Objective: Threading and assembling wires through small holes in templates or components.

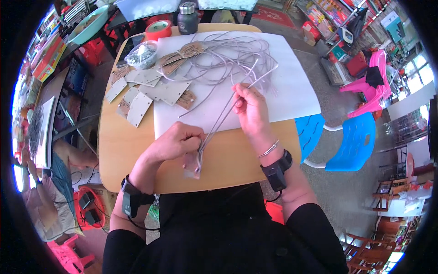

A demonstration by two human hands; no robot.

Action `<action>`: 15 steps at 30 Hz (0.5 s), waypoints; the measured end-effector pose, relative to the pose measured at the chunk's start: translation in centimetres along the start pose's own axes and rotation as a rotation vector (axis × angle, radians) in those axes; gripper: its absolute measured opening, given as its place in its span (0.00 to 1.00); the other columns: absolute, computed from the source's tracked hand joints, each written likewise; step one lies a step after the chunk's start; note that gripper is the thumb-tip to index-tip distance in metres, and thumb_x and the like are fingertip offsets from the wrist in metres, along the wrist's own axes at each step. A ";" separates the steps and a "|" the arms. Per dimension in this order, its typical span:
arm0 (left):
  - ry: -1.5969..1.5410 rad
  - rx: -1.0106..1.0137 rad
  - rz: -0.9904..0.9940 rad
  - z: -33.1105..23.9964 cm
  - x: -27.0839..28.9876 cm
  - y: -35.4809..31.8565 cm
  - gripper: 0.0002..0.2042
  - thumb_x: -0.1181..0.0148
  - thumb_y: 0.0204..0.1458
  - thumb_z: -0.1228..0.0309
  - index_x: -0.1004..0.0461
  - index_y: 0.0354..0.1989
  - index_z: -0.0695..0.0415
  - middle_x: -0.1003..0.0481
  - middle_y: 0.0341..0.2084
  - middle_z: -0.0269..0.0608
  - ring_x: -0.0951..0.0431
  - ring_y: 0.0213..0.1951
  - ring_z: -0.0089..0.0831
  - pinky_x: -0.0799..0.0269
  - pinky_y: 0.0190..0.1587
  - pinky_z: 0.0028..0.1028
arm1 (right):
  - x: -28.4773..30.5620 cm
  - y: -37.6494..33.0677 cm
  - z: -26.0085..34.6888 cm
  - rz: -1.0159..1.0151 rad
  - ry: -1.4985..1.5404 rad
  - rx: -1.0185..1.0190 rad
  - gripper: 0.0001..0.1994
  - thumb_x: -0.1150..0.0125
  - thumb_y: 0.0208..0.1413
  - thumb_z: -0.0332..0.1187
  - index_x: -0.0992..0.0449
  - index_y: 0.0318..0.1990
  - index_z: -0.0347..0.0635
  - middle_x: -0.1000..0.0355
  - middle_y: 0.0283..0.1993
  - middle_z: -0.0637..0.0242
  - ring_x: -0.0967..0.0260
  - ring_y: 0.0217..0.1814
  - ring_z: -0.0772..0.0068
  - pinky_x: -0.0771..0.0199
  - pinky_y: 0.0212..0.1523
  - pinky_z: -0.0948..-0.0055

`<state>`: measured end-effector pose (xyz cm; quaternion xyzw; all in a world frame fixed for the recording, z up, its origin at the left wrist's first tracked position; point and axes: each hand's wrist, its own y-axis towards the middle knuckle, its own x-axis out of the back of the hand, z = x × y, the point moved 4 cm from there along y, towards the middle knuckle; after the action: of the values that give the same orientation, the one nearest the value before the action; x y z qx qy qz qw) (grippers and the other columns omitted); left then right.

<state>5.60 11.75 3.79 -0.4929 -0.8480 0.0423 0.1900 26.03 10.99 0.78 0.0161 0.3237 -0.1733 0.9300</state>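
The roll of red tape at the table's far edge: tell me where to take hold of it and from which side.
Grip the roll of red tape across its outer rim, coming from above. It lies flat with its hole up, and the dark bottle and bag of small parts crowd its sides, so fingers fit best from overhead.

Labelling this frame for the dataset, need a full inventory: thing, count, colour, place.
table: one, tan wood, centre
white sheet: one, on the table's far half
grey cords: a tangled pile, count unclear, on the sheet
card tags: many, grey and brown, far left of table
tape roll: one, red, far edge
bottle: one, dark, far edge
clear bag: one, by the tape
chairs: two, blue, right of table
left hand: closed on a tag and cord ends
right hand: pinching the cords higher up
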 end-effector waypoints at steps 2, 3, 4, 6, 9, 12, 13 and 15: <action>-0.135 -0.033 -0.134 -0.5 0.2 0.1 0.09 0.52 0.50 0.76 0.25 0.29 0.66 0.26 0.21 0.35 0.27 0.26 0.19 0.32 0.31 0.21 | 1.0 0.7 0.9 0.025 -0.014 0.008 0.07 0.42 0.54 0.30 0.26 0.35 0.36 0.32 0.27 0.71 0.38 0.22 0.84 0.34 0.22 0.80; -0.134 -0.020 -0.150 -0.4 0.2 0.5 0.09 0.52 0.50 0.76 0.25 0.29 0.66 0.26 0.21 0.35 0.27 0.26 0.19 0.32 0.31 0.21 | 1.4 1.0 1.4 0.040 -0.037 0.038 0.07 0.42 0.55 0.31 0.26 0.35 0.35 0.32 0.28 0.70 0.37 0.22 0.83 0.32 0.22 0.79; -0.221 -0.054 -0.196 -0.3 0.3 1.1 0.09 0.53 0.51 0.76 0.25 0.30 0.66 0.25 0.23 0.36 0.26 0.28 0.21 0.31 0.33 0.22 | 1.2 0.9 1.5 0.055 -0.029 0.019 0.07 0.42 0.55 0.31 0.26 0.35 0.35 0.32 0.28 0.70 0.37 0.22 0.83 0.32 0.22 0.79; -0.308 -0.082 -0.263 -0.1 0.8 1.3 0.10 0.53 0.52 0.75 0.25 0.31 0.67 0.24 0.25 0.38 0.25 0.29 0.23 0.30 0.36 0.22 | 0.3 0.7 2.1 0.068 -0.049 0.042 0.10 0.42 0.56 0.34 0.26 0.37 0.34 0.31 0.30 0.68 0.35 0.23 0.81 0.30 0.24 0.77; -0.454 -0.149 -0.284 0.3 1.3 1.0 0.11 0.54 0.53 0.76 0.24 0.33 0.67 0.24 0.27 0.40 0.24 0.30 0.25 0.29 0.38 0.24 | -2.5 -0.9 1.1 0.080 -0.135 -0.032 0.13 0.43 0.57 0.37 0.26 0.40 0.33 0.30 0.31 0.68 0.35 0.24 0.81 0.31 0.25 0.78; -0.492 -0.201 -0.394 1.1 1.9 0.9 0.11 0.53 0.53 0.75 0.24 0.33 0.68 0.23 0.28 0.40 0.24 0.32 0.26 0.29 0.39 0.26 | -2.3 -1.4 0.6 0.299 -0.441 -0.219 0.16 0.43 0.57 0.41 0.26 0.43 0.34 0.30 0.32 0.69 0.35 0.27 0.81 0.33 0.27 0.79; -0.544 -0.228 -0.421 1.3 2.0 0.9 0.11 0.53 0.53 0.75 0.24 0.33 0.67 0.23 0.28 0.40 0.24 0.33 0.26 0.29 0.40 0.26 | -2.3 -1.6 0.6 0.308 -0.446 -0.220 0.16 0.43 0.57 0.41 0.26 0.43 0.34 0.30 0.32 0.69 0.35 0.27 0.81 0.33 0.27 0.79; -0.599 -0.257 -0.452 1.6 2.0 1.0 0.10 0.52 0.53 0.75 0.24 0.34 0.67 0.23 0.28 0.40 0.24 0.33 0.25 0.29 0.41 0.26 | -3.2 -2.5 0.3 0.485 -0.508 -0.312 0.19 0.41 0.56 0.46 0.26 0.43 0.36 0.31 0.34 0.69 0.35 0.28 0.82 0.34 0.28 0.80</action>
<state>4.92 14.15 2.63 -0.2793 -0.9514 0.0351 -0.1245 23.08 9.60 3.19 -0.0931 0.0922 0.1047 0.9858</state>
